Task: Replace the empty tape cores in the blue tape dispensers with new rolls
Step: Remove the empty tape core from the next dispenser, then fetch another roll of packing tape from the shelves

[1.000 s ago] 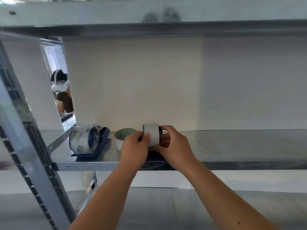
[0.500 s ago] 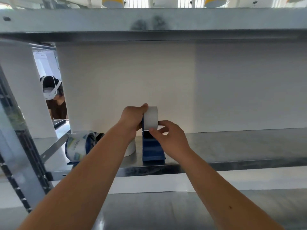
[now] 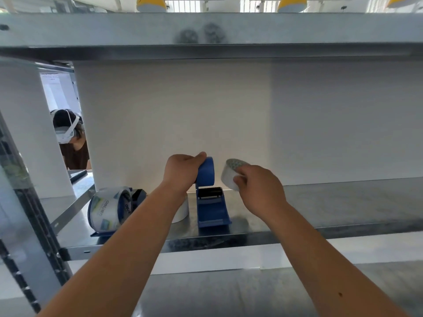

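Note:
A blue tape dispenser (image 3: 211,209) stands upright on the metal shelf (image 3: 332,202) in the middle of the view. My left hand (image 3: 182,171) grips its bare blue hub (image 3: 206,171) at the top. Just right of the hub, my right hand (image 3: 256,184) holds a white tape core (image 3: 229,172) clear of the dispenser, its patterned inside facing up. A second blue dispenser (image 3: 112,209) with a full clear roll lies to the left. A white roll (image 3: 182,210) stands behind my left forearm, mostly hidden.
The upper shelf's beam (image 3: 206,30) runs overhead. A slotted metal upright (image 3: 25,213) stands at the left. White panels (image 3: 229,115) close the back. Another person with a headset (image 3: 68,136) is seen through a gap at the left. A lower shelf (image 3: 229,291) lies below.
The white core has come off the blue hub: my right hand drew it away to the right, while my left hand stayed gripping the hub. The view has drifted upward.

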Tool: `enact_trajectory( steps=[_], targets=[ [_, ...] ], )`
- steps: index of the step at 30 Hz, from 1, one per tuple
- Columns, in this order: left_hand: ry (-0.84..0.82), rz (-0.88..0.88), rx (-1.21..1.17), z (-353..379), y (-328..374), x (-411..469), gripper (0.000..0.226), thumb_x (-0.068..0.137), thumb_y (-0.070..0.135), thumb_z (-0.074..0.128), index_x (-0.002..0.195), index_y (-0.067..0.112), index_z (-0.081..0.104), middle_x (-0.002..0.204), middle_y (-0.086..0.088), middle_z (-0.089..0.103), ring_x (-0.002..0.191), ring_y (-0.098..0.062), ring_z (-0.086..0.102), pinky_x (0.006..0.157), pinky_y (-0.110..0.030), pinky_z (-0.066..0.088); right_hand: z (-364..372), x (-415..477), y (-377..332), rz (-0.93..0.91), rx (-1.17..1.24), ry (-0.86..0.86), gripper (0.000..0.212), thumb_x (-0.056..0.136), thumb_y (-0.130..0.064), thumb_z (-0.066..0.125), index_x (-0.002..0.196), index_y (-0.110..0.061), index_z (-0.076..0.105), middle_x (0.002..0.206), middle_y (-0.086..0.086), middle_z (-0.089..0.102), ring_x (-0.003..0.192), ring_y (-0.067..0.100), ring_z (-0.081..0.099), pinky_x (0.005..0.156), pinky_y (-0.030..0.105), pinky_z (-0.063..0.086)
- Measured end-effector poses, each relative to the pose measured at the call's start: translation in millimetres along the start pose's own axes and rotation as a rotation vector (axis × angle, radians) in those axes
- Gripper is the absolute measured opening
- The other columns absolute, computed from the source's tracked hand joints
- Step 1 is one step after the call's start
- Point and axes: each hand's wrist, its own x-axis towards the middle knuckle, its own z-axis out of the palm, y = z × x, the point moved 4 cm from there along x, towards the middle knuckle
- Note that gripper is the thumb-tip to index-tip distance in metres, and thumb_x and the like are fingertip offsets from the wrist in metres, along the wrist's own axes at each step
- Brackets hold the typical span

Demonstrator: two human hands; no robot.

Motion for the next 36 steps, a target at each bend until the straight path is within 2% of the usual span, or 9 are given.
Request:
enact_trajectory(
  steps=[3, 7, 15, 17, 20, 23, 27, 31, 36],
  targets=[
    [0.002, 0.037, 0.066, -1.1, -2.7, -1.8, 0.037, 0.073, 0.053, 0.069, 0.078, 0.017, 0.062, 0.078, -0.007, 0.059, 0.069, -0.023, 0.055, 0.07, -0.035, 0.044, 13.3, -6.0, 12.4, 0.143, -0.189, -0.316, 0.039, 0.099, -0.023, 0.059, 0.137, -0.015, 0.061, 0.128, 0.006, 0.068, 0.105, 0.022, 0.064, 0.082, 0.029, 0.046],
    [0.02, 0.018, 0.056, -3.5, -4.8, -6.1, 0.036, 0.073, 0.051, 0.066, 0.081, 0.017, 0.059, 0.08, -0.009, 0.058, 0.072, -0.025, 0.056, 0.071, -0.037, 0.049, 16.8, -21.3, 13.0, 0.138, -0.175, -0.393, 0.029, 0.097, -0.028, 0.055, 0.12, -0.016, 0.069, 0.111, 0.001, 0.069, 0.092, 0.019, 0.061, 0.076, 0.03, 0.047],
    [0.069, -0.047, -0.046, -6.5, -8.9, -14.6, 0.038, 0.086, 0.047, 0.068, 0.081, 0.01, 0.061, 0.093, -0.028, 0.068, 0.092, -0.04, 0.075, 0.09, -0.051, 0.06, -1.2, -21.0, 3.3, 0.04, -0.175, -0.066, 0.037, 0.097, -0.046, 0.052, 0.125, -0.024, 0.064, 0.119, 0.001, 0.064, 0.099, 0.023, 0.065, 0.074, 0.033, 0.048],
    [0.096, -0.023, -0.01, -9.5, -4.4, -19.9, 0.04, 0.086, 0.051, 0.065, 0.081, 0.011, 0.063, 0.086, -0.023, 0.069, 0.087, -0.036, 0.075, 0.083, -0.046, 0.06, -3.8, -20.3, 1.3, 0.031, -0.143, -0.025, 0.04, 0.099, -0.046, 0.052, 0.132, -0.026, 0.061, 0.128, 0.0, 0.062, 0.105, 0.023, 0.065, 0.077, 0.033, 0.048],
    [0.245, 0.153, 0.217, -17.3, 9.3, -35.2, 0.051, 0.095, 0.053, 0.051, 0.071, 0.009, 0.055, 0.068, -0.017, 0.06, 0.069, -0.029, 0.063, 0.064, -0.031, 0.045, -6.8, -22.0, 2.1, 0.014, -0.097, 0.01, 0.042, 0.099, -0.045, 0.053, 0.136, -0.026, 0.059, 0.133, -0.001, 0.061, 0.108, 0.021, 0.065, 0.081, 0.033, 0.049],
    [0.38, 0.473, 0.297, -13.1, 31.8, -65.5, 0.03, 0.099, 0.044, 0.053, 0.084, 0.018, 0.058, 0.088, 0.0, 0.062, 0.082, -0.017, 0.059, 0.071, -0.029, 0.044, -11.4, -23.5, 4.0, 0.013, -0.053, 0.064, 0.04, 0.099, -0.045, 0.053, 0.133, -0.026, 0.061, 0.13, -0.003, 0.064, 0.106, 0.019, 0.065, 0.084, 0.034, 0.052],
    [0.197, 0.814, 0.163, 19.7, 44.8, -103.3, 0.006, 0.095, 0.027, 0.061, 0.097, 0.031, 0.058, 0.102, 0.005, 0.063, 0.097, -0.011, 0.062, 0.086, -0.023, 0.048, -23.2, -30.5, 7.8, 0.021, 0.345, 0.197, 0.023, 0.103, -0.037, 0.053, 0.11, -0.024, 0.071, 0.108, -0.008, 0.072, 0.088, 0.008, 0.065, 0.08, 0.026, 0.053],
    [-0.014, 0.731, 0.014, 52.0, 40.7, -121.0, 0.014, 0.094, 0.031, 0.06, 0.107, 0.033, 0.064, 0.113, 0.01, 0.067, 0.106, -0.006, 0.065, 0.088, -0.014, 0.051, -41.5, -50.6, 16.1, 0.092, 0.65, 0.316, 0.023, 0.104, -0.035, 0.053, 0.119, -0.029, 0.069, 0.115, -0.015, 0.071, 0.103, -0.006, 0.062, 0.078, 0.003, 0.044],
    [-0.242, 0.631, -0.071, 96.0, 28.2, -137.5, 0.025, 0.095, 0.038, 0.056, 0.119, 0.045, 0.061, 0.125, 0.022, 0.063, 0.117, 0.005, 0.059, 0.095, -0.006, 0.046, -60.6, -83.6, 41.2, 0.254, 0.886, 0.515, 0.025, 0.102, -0.033, 0.06, 0.126, -0.033, 0.067, 0.126, -0.02, 0.068, 0.117, 0.0, 0.062, 0.099, 0.027, 0.052]
  ],
)
